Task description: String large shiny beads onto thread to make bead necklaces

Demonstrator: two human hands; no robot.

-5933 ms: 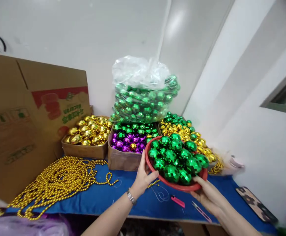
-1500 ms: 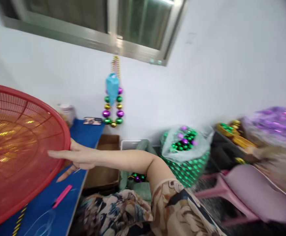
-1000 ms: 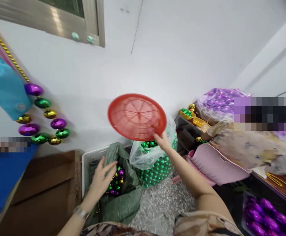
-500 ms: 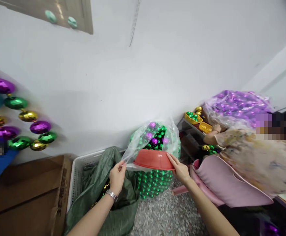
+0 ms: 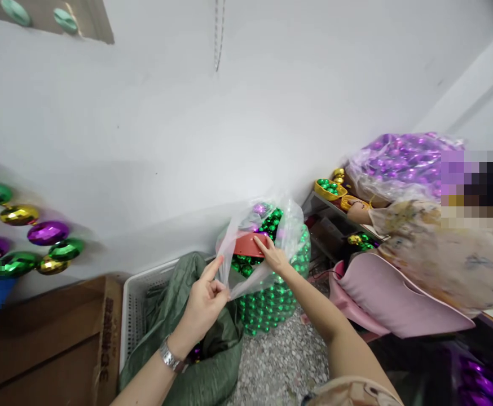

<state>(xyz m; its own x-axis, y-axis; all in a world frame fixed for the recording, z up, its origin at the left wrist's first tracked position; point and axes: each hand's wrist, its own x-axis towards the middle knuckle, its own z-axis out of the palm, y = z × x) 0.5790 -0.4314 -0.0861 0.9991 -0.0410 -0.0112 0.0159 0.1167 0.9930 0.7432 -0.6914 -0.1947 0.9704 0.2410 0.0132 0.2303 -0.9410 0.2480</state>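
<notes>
A clear plastic bag (image 5: 267,304) full of shiny green balls, with some purple ones on top, stands on the floor against the wall. My left hand (image 5: 206,299), wearing a metal watch, pinches the bag's rim at its near left side and holds it out. Inside the bag's mouth, my right hand (image 5: 274,256) grips the near right rim of a red plastic basin (image 5: 249,245). The basin is tilted over the green balls, and the film covers part of it. Below my left hand sits a dark green woven sack (image 5: 174,338) with a few beads showing inside.
A white plastic basket (image 5: 134,304) and a cardboard box (image 5: 47,349) stand on the left. To the right are a pink chair (image 5: 403,293), a co-worker's patterned sleeve (image 5: 424,242), and a bag of purple balls (image 5: 407,163). Large bead strings (image 5: 47,232) hang at far left.
My right hand has moved the red basin from in front of the bag's opening into its mouth. My left hand keeps the rim pulled out, its index finger now extended. The view has shifted slightly.
</notes>
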